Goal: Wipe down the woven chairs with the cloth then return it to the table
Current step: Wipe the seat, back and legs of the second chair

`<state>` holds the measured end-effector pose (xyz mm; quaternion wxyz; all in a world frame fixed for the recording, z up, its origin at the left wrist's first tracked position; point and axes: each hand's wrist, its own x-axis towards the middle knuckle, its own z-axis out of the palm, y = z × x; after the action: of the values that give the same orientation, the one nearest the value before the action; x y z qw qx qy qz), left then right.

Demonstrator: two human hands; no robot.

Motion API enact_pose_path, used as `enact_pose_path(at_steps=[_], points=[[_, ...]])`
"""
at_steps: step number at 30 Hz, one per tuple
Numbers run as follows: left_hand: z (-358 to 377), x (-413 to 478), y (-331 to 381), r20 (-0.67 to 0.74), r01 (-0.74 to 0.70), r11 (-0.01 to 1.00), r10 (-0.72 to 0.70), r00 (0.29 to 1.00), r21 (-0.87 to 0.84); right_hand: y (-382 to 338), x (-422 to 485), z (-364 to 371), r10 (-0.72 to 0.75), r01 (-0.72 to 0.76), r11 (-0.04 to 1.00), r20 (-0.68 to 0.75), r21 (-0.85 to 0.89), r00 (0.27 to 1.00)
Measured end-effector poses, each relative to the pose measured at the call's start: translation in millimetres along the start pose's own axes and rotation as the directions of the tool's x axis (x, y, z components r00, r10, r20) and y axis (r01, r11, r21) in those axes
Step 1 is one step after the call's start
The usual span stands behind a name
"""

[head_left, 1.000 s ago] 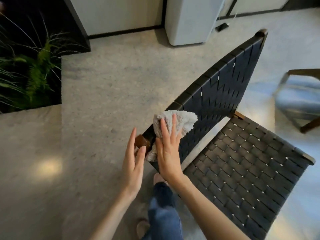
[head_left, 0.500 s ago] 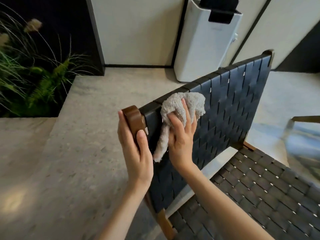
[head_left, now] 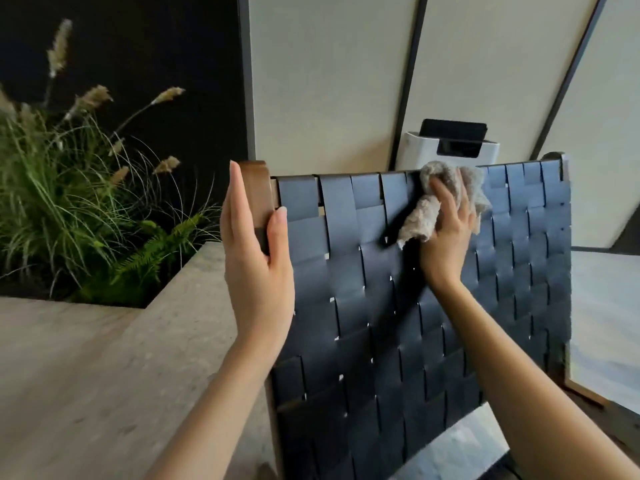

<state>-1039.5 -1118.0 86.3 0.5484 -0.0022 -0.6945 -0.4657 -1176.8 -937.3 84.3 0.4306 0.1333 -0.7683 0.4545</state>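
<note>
Against chair back (head_left: 363, 306), cloth (head_left: 419, 220), planter (head_left: 180, 275) holding grasses (head_left: 52, 188)

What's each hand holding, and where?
The left hand clasps the chair's wooden post near its top; right hand holds the bunched cloth by its middle, against the woven backrest.
</note>
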Motion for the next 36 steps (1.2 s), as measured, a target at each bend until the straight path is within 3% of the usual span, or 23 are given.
enact_pose_path(at_steps=[2,6,10,12,15,17,19,22,25,30,32,34,36], points=[[0.2,-1.7,0.7,-0.01,-0.009,1.0,0.009,1.0,0.022,-20.8,-12.9,7.1,-0.004,0.006,0.996,-0.022,0.086,1.0],[-0.8,-3.2,2.6,-0.02,-0.002,0.996,0.004,1.0,0.094,-72.9,-74.6,25.8,-0.232,0.216,0.954,0.056,0.208,0.971],[-0.1,-18.0,4.6,-0.015,-0.017,0.988,0.02,1.0,0.155,-50.1,-74.4,13.3,-0.376,0.356,0.92,0.111,0.163,0.92],[0.6,-23.3,3.6,-0.023,-0.02,0.978,0.025,0.999,0.209,-11.5,-56.6,-2.6,-0.307,0.296,0.95,0.12,0.104,0.944],[1.6,-23.9,4.4,-0.042,-0.039,0.955,0.053,0.998,0.295,36.4,-34.5,-26.5,-0.07,0.068,0.997,0.057,0.028,0.996],[2.5,-24.9,6.3,-0.051,-0.043,0.943,0.064,0.997,0.33,40.0,-28.3,-31.5,0.105,-0.105,0.992,0.003,0.066,0.995],[2.2,-27.1,7.8,-0.066,-0.035,0.936,0.062,0.996,0.35,19.9,-35.5,-24.6,0.139,-0.14,0.98,0.012,0.142,0.99],[2.2,-28.3,8.1,-0.066,-0.043,0.935,0.071,0.995,0.352,-28.9,-86.6,-4.6,-0.111,0.084,0.969,0.104,0.232,0.988],[0.1,-30.3,8.2,-0.06,-0.052,0.937,0.078,0.995,0.346,-64.3,-128.2,2.8,-0.225,0.181,0.946,0.145,0.268,0.963],[-1.5,-48.0,2.6,-0.038,-0.074,0.94,0.093,0.995,0.334,-20.4,-105.7,-12.2,-0.394,0.369,0.917,0.208,0.15,0.895],[-1.8,-54.6,-0.8,-0.037,-0.089,0.929,0.109,0.993,0.358,16.1,-84.8,-24.8,-0.312,0.302,0.95,0.182,0.082,0.932],[-0.5,-55.9,-2.0,-0.051,-0.106,0.906,0.138,0.989,0.41,46.7,-65.7,-39.4,-0.068,0.063,0.997,0.096,0.052,0.993],[1.2,-55.7,-1.0,-0.066,-0.121,0.884,0.168,0.984,0.451,54.7,-57.9,-44.2,0.142,-0.146,0.986,0.049,0.083,0.989]])
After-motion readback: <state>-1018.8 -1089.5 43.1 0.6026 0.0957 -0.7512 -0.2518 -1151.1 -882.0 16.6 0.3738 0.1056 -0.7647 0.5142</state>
